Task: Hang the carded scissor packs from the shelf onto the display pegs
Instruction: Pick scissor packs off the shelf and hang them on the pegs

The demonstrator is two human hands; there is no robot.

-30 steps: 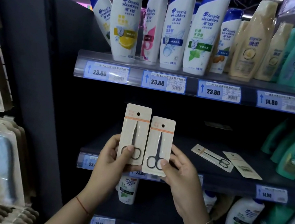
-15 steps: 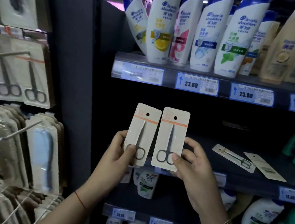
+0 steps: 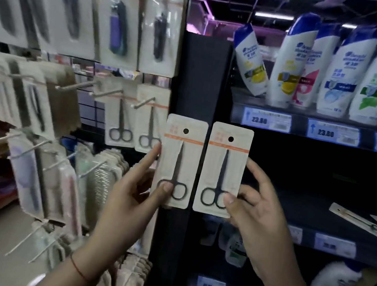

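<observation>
Head view: left pack (image 3: pixel 180 161) and right pack (image 3: pixel 223 169) of carded scissors, upright, side by side, centre frame.
Left hand (image 3: pixel 133 191): pinches left pack.
Right hand (image 3: pixel 253 212): pinches right pack.
Price tags (image 3: pixel 265 120): "23.80", upper right.
Bottles (image 3: pixel 344 69): Head & Shoulders, above tags.

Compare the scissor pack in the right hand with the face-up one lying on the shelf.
The right-hand pack stands upright, pinched by the right hand; the shelf pack lies flat, untouched. The right-hand pack's blades point up; the shelf pack's point left. Both are pale cards holding dark scissors.
</observation>
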